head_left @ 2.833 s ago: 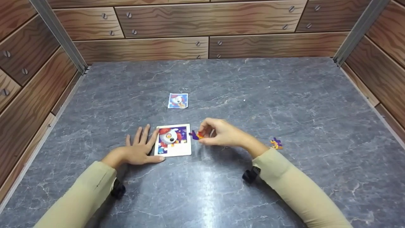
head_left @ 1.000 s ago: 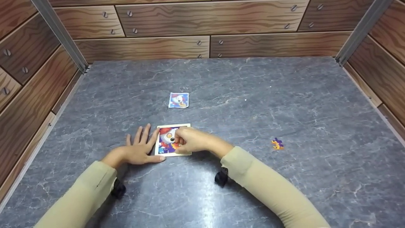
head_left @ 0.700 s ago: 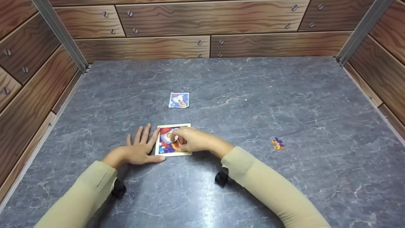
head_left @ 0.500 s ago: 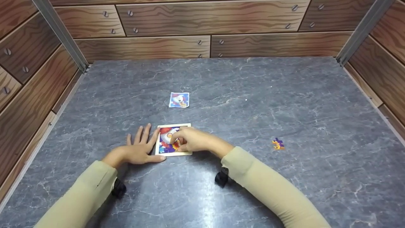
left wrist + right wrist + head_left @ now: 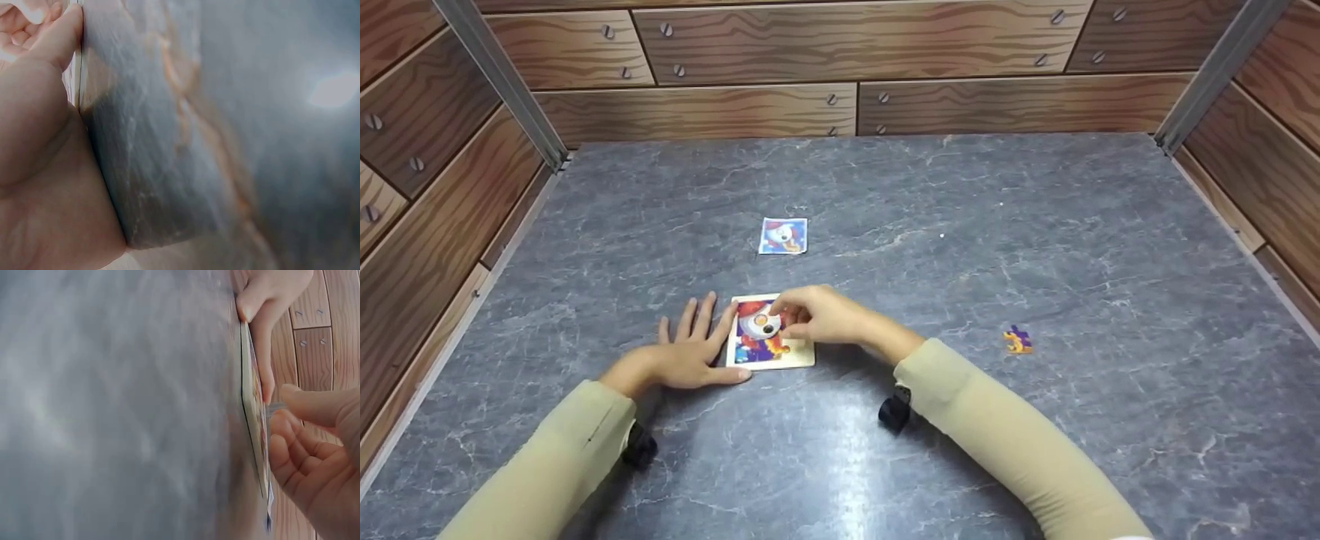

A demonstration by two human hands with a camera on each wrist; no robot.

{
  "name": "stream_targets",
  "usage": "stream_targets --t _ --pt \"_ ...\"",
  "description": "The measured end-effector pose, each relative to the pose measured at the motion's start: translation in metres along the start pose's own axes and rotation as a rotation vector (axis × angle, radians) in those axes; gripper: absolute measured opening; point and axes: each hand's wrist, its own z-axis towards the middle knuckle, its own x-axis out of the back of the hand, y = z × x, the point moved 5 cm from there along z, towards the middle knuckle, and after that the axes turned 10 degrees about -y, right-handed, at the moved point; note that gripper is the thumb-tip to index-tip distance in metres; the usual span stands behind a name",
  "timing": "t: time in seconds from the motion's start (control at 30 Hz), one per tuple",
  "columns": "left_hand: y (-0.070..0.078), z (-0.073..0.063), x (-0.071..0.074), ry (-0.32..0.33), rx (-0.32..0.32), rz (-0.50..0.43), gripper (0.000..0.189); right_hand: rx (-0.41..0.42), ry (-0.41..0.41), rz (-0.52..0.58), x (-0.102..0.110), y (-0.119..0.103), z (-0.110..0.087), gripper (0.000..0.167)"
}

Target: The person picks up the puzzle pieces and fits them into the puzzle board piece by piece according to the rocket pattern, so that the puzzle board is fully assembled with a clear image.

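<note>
A small jigsaw board [image 5: 802,358] with a pale frame lies flat on the table, partly filled with a red, white and purple picture. Its lower right corner is bare. My left hand [image 5: 686,365] is spread on the table, its index finger and thumb touching the board's left side and lower edge. Over the board's right half hovers my right hand [image 5: 831,315], fingers loosely bent; in the right wrist view thumb and fingertips stand apart with nothing between them. A loose purple and orange puzzle piece [image 5: 1018,340] lies off to the right.
Beyond the board a small printed picture card [image 5: 783,236] lies on the grey marbled table [image 5: 1072,225]. Wood-patterned panels [image 5: 742,45] wall in the back and sides. Black cameras [image 5: 895,414] hang at both cuffs.
My right hand carried a puzzle piece from beside the board onto it, pressed there, and has now let go and risen slightly back and right. The left hand has stayed put.
</note>
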Motion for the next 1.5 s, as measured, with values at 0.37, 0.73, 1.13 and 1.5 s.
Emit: stream_targets --t 0.37,0.73,1.13,1.5 --pt "-0.003 0.002 -0.001 -0.029 0.031 -0.015 0.110 0.015 0.147 0.064 0.022 0.000 -0.023 0.020" --pt "-0.001 0.000 0.001 -0.018 0.011 -0.009 0.109 -0.006 0.198 0.126 0.038 0.007 -0.049 0.023" --pt "-0.003 0.000 -0.001 0.001 0.001 -0.030 0.110 -0.010 0.252 0.105 0.053 0.014 -0.079 0.022" --pt "-0.001 0.001 -0.001 -0.004 -0.008 -0.025 0.109 -0.022 0.307 0.065 0.068 0.028 -0.111 0.023"
